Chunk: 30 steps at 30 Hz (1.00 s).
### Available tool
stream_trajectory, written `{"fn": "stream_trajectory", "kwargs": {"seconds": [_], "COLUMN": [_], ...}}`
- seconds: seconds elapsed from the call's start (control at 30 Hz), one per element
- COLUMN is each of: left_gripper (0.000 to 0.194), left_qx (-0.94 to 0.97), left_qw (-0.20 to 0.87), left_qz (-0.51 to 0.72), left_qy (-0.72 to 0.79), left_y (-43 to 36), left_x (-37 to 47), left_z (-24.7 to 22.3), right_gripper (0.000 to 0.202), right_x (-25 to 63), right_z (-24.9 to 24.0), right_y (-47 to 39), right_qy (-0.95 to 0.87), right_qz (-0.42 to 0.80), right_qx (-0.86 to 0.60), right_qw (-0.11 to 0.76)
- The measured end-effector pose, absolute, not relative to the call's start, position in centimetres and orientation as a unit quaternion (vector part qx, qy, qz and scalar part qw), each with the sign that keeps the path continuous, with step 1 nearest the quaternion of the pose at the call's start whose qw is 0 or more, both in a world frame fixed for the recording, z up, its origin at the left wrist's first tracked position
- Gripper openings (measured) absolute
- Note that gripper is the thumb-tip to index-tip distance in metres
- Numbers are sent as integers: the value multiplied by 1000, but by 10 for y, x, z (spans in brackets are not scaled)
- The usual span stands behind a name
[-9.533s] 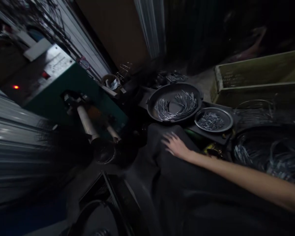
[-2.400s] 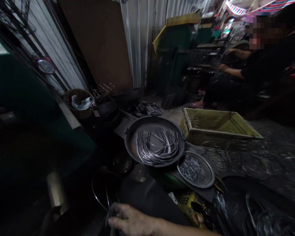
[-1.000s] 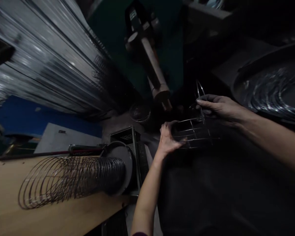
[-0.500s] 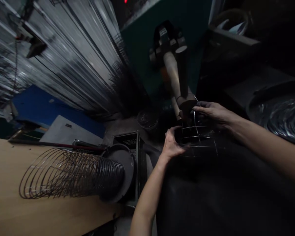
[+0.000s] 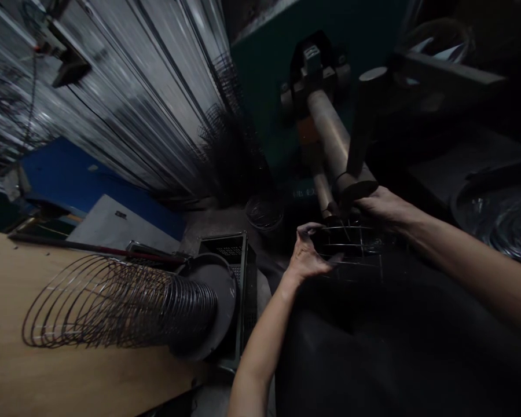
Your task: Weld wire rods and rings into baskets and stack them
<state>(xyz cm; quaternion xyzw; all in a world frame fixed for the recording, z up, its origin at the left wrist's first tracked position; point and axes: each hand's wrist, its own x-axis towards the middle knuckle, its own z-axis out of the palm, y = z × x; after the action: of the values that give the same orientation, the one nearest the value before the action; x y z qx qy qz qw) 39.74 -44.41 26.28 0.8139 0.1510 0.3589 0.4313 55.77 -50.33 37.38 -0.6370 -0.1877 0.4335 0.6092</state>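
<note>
A wire frame [image 5: 362, 245] of thin, shiny crossed wires sits low in front of the machine's metal arms. My left hand [image 5: 307, 255] grips its left side, thumb below and fingers curled over the upper wires. My right hand [image 5: 386, 209] is at the far right of the frame, just beside the end of the thick upper cylinder arm [image 5: 332, 130]; its fingertips are partly hidden behind that end, and what they pinch is not visible. A thinner lower arm [image 5: 323, 188] ends just above the frame.
A long coil of wire rings [image 5: 125, 304] lies across a wooden board [image 5: 35, 376] on the left, against a dark round disc [image 5: 226, 301]. Behind it stands a black plastic crate [image 5: 243, 246]. A dark tub [image 5: 464, 191] with wire rings is at the right. The machine's green body [image 5: 260, 75] rises ahead.
The machine arms appear further right and larger as my view shifts. My right hand has moved right and slightly down, close by the upper arm's end. My left hand keeps its grip on the wire frame.
</note>
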Motion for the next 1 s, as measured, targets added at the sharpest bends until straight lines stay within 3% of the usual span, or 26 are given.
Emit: {"fn": "stream_trajectory", "kwargs": {"seconds": [0.47, 0.73, 1.0], "left_gripper": [73, 81, 84], "left_qx": [811, 804, 807], "left_qw": [416, 439, 433], "left_qz": [384, 374, 378], "left_qy": [145, 145, 132], "left_y": [-440, -437, -436], "left_x": [405, 406, 405], "left_z": [270, 272, 276], "right_gripper": [24, 16, 23], "right_x": [561, 560, 570], "right_z": [373, 371, 350], "right_y": [-501, -499, -494], "right_qy": [-200, -202, -218], "right_qz": [409, 402, 415], "right_qx": [-637, -655, -612], "right_qw": [622, 607, 637]}}
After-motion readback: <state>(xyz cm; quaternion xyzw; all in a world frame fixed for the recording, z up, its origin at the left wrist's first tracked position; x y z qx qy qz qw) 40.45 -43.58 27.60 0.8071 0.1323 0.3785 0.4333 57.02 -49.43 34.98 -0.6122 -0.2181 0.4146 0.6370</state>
